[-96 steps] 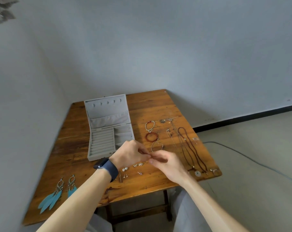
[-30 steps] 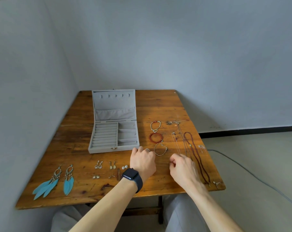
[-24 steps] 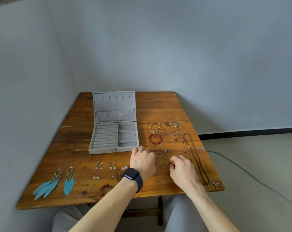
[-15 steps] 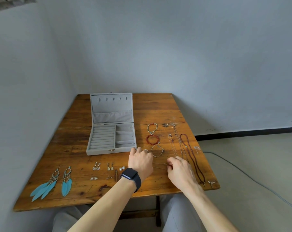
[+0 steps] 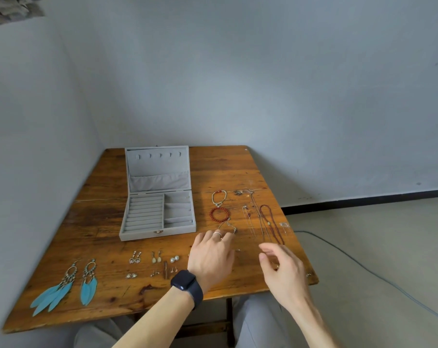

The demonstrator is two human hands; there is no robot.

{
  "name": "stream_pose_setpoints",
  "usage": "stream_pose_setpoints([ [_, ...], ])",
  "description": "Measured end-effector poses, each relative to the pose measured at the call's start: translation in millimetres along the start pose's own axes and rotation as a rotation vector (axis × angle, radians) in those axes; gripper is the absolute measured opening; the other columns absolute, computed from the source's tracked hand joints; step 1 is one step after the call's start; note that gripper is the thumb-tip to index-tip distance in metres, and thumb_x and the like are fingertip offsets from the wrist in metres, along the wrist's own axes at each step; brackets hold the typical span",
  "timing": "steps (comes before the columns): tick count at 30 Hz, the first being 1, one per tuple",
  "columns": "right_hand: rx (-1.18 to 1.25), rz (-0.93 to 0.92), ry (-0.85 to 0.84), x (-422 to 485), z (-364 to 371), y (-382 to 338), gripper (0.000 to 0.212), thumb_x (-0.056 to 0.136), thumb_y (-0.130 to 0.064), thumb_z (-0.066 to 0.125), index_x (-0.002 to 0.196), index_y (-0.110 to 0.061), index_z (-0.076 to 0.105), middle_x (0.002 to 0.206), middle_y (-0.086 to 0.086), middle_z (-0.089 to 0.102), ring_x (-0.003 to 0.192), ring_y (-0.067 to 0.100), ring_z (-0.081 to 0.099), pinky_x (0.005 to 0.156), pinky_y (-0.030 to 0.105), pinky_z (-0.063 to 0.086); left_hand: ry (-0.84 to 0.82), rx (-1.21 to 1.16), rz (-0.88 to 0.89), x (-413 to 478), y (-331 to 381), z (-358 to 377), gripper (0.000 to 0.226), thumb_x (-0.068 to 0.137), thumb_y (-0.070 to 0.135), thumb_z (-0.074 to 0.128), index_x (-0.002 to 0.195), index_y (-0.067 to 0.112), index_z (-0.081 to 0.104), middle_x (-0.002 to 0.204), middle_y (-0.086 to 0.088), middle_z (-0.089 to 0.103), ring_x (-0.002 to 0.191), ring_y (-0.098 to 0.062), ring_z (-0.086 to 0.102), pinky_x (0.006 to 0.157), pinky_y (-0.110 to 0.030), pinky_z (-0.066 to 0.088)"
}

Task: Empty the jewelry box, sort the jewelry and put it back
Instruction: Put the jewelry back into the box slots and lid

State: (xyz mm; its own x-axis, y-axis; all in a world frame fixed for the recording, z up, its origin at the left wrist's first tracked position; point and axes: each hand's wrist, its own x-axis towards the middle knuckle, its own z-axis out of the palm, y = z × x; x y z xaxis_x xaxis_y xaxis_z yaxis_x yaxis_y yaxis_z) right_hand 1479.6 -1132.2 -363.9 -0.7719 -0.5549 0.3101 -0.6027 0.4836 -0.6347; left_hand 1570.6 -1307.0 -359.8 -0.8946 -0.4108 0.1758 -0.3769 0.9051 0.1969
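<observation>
two hands over table (image 5: 100, 234): left hand (image 5: 211, 257) flat & empty; right hand (image 5: 280, 268) loosely curled, can't tell if empty.

- The left hand (image 5: 210, 257) covers the near part of the thin bangle (image 5: 227, 225) at its fingertips; we cannot tell whether they touch it.
- The tiny studs (image 5: 154, 273) just left of that hand's wrist are too small for us to name.
- The fine chains (image 5: 249, 219) beyond the right hand (image 5: 283, 270) are too thin for us to trace, and that hand hides their near ends.
- A speck (image 5: 308, 275) at the worktop (image 5: 100, 247) edge, just right of the right hand, is too small to tell.
- Both forearms (image 5: 150, 320) are cut off by the bottom edge.
</observation>
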Motion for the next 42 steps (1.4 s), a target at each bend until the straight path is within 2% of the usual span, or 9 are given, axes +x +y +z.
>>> stream_pose_setpoints([
  [2,0.036,0.041,0.1,-11.4,-11.7,7.8,0.021,0.088,-0.014,0.071,0.105,-0.027,0.072,0.098,-0.017,0.069,0.091,0.001,0.064,0.077,0.005,0.042,0.004,-0.044,0.031,-8.7,9.8,6.3,0.048,0.1,0.044,0.038,0.146,0.029,0.04,0.15,0.001,0.046,0.137,-0.022,0.041,0.116,-0.039,0.027],
  [7,-0.055,0.199,0.205,-30.8,-26.8,41.1,0.024,0.086,-0.011,0.071,0.108,-0.023,0.071,0.101,-0.006,0.068,0.096,0.021,0.066,0.082,0.03,0.047,-0.115,-0.068,0.101,-28.5,30.6,31.2,0.066,0.101,0.056,0.017,0.16,0.028,0.008,0.168,0.006,0.003,0.154,-0.016,-0.003,0.121,-0.043,-0.008],
  [11,-0.342,0.246,-0.098,-37.6,-33.4,72.9,0.058,0.089,-0.013,0.059,0.146,-0.022,0.048,0.15,-0.003,0.045,0.124,0.022,0.042,0.107,0.037,0.04,-0.201,0.016,0.119,-34.6,33.4,49.1,0.068,0.099,0.059,0.001,0.158,0.027,-0.012,0.163,0.009,-0.018,0.152,-0.015,-0.018,0.117,-0.047,-0.021],
  [14,-0.408,0.194,-0.216,-46.2,-32.0,86.4,0.065,0.092,-0.022,0.054,0.154,-0.023,0.035,0.161,-0.013,0.028,0.137,0.016,0.029,0.115,0.031,0.031,-0.227,0.045,0.105,-37.4,31.3,58.4,0.066,0.099,0.058,-0.003,0.155,0.027,-0.017,0.163,0.009,-0.02,0.15,-0.013,-0.022,0.116,-0.047,-0.023],
  [21,-0.397,-0.004,0.054,-52.5,-30.1,100.2,0.033,0.08,-0.008,0.081,0.112,-0.002,0.075,0.115,0.007,0.073,0.098,0.031,0.065,0.081,0.045,0.06,-0.232,0.026,0.111,-37.9,28.4,63.3,0.065,0.097,0.059,-0.009,0.153,0.029,-0.018,0.161,0.01,-0.021,0.149,-0.014,-0.022,0.117,-0.047,-0.02],
  [28,-0.249,0.056,0.018,-33.4,-56.1,82.4,0.007,0.094,-0.012,0.064,0.098,-0.016,0.068,0.092,-0.001,0.073,0.082,0.023,0.065,0.072,0.032,0.052,-0.241,-0.014,0.131,-37.6,26.6,60.9,0.064,0.1,0.058,-0.001,0.157,0.031,-0.012,0.163,0.01,-0.021,0.15,-0.014,-0.021,0.118,-0.048,-0.017],
  [36,0.338,0.282,-0.114,21.7,-91.9,11.6,0.014,0.099,-0.02,0.055,0.09,-0.025,0.065,0.08,-0.007,0.072,0.077,0.009,0.069,0.066,0.024,0.05,-0.165,-0.601,0.056,-8.0,50.6,-12.3,0.076,0.094,0.052,0.052,0.158,0.036,0.014,0.163,0.004,0.025,0.151,-0.015,0.014,0.12,-0.037,0.015],
  [39,0.427,0.212,-0.212,35.9,-97.3,-23.6,0.013,0.099,-0.022,0.057,0.091,-0.023,0.067,0.08,-0.008,0.071,0.075,0.008,0.067,0.065,0.025,0.051,-0.27,-0.902,0.108,10.0,62.8,-57.3,0.071,0.084,0.047,0.067,0.149,0.039,0.039,0.144,0.013,0.054,0.138,-0.007,0.042,0.112,-0.028,0.031],
  [42,0.503,0.128,-0.252,45.7,-99.7,-57.9,0.015,0.099,-0.024,0.059,0.088,-0.028,0.068,0.078,-0.007,0.07,0.072,0.008,0.067,0.061,0.021,0.05,-0.312,-1.038,0.175,19.1,58.4,-89.9,0.034,0.086,0.036,0.073,0.119,0.031,0.068,0.109,0.01,0.074,0.11,-0.007,0.063,0.102,-0.035,0.047],
])
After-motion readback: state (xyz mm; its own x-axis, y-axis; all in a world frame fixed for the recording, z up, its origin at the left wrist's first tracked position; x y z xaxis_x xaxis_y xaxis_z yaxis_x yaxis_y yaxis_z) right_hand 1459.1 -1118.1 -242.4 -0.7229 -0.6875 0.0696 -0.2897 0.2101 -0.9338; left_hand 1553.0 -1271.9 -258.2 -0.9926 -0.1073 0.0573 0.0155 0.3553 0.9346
